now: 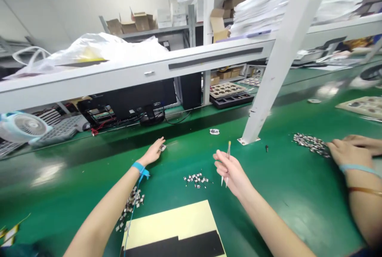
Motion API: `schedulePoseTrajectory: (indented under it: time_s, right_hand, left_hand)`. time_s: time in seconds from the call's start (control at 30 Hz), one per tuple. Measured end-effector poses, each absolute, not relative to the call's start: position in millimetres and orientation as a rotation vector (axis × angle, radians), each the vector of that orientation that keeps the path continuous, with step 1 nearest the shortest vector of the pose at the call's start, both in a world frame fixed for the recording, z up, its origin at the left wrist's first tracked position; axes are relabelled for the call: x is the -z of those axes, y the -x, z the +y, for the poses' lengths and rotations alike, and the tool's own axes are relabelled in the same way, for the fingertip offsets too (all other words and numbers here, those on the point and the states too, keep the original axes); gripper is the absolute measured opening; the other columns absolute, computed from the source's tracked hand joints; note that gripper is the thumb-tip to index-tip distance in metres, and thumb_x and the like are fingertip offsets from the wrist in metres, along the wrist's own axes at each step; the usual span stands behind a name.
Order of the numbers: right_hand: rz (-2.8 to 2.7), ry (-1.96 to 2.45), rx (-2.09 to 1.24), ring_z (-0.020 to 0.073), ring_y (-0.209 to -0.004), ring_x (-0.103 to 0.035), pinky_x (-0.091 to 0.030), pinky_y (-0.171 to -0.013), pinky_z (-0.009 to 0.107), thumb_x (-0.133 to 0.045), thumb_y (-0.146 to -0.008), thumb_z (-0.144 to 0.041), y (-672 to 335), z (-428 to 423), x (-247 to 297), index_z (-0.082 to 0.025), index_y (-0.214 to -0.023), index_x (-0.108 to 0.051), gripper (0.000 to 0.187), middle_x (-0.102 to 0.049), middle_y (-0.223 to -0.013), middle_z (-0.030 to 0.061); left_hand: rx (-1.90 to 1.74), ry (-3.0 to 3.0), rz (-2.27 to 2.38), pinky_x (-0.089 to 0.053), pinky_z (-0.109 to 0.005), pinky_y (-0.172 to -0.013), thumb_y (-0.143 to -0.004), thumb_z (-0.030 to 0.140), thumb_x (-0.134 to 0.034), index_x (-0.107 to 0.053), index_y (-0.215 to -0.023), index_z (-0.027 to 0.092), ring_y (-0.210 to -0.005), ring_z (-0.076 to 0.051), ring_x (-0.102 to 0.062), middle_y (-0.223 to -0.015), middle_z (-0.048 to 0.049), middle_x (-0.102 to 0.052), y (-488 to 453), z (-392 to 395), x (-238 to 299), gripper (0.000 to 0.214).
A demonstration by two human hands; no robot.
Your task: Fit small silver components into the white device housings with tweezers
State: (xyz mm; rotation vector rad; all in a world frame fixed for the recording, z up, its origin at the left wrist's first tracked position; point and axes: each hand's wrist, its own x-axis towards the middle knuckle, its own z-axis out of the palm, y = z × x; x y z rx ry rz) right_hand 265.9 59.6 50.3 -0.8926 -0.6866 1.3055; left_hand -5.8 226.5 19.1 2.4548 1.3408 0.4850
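My left hand (152, 153), with a blue strap at its wrist, reaches forward over the green table. Its fingers close on a small white-edged part (162, 148), partly hidden by them. In my right hand (232, 169) is a pair of tweezers (229, 150), tips pointing down, with nothing visible between them. A small pile of tiny components (196, 180) lies between my hands. More of these small components (134, 199) lie beside my left forearm. A similar white-edged part (214, 131) rests farther back on the table.
A yellow sheet with black areas (179, 221) lies at the front. A white post (265, 78) rises right of centre. At the right, a co-worker's hands (352, 151) are beside another component pile (310, 144). A monitor (140, 100) and stacked trays (228, 90) stand behind.
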Motion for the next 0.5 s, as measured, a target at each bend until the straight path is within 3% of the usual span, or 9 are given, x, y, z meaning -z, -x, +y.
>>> schedulePoseTrajectory:
  time_s: [0.17, 0.33, 0.5]
  right_hand:
    - [-0.395, 0.611, -1.386, -0.0004, -0.034, -0.022, -0.021, -0.027, 0.012, -0.06, -0.072, -0.027, -282.7, 69.7, -50.0, -0.015, -0.054, -0.04, 0.029, -0.044, -0.057, -0.0022]
    - [-0.228, 0.447, -1.403, 0.0055, -0.045, -0.046, -0.044, -0.041, 0.017, -0.045, -0.08, -0.017, -305.5, 66.8, -52.2, -0.017, -0.054, -0.039, 0.027, -0.049, -0.058, -0.0011]
    - [-0.232, 0.427, -1.534, 0.0035, -0.032, -0.032, -0.029, -0.028, 0.012, -0.048, -0.082, -0.028, -300.5, 57.1, -54.7, -0.017, -0.068, -0.051, 0.018, -0.038, -0.044, -0.0079]
  left_hand:
    - [-0.589, -2.386, 1.44, -0.038, -0.048, -0.091, -0.083, 0.027, -0.051, -0.05, -0.106, 0.012, -0.105, -0.023, -0.049, -0.111, -0.0096, -0.052, 6.5, 234.2, -5.7, 0.028]
    - [-0.785, -2.25, 1.462, -0.039, -0.046, -0.09, -0.078, 0.024, -0.054, -0.041, -0.115, 0.009, -0.099, -0.024, -0.052, -0.104, -0.013, -0.054, -4.7, 207.9, -26.9, 0.042]
    - [-0.906, -2.094, 1.305, -0.049, -0.032, -0.079, -0.072, 0.024, -0.057, -0.032, -0.12, 0.016, -0.088, -0.018, -0.059, -0.101, -0.0081, -0.058, -27.2, 118.3, -48.5, 0.055]
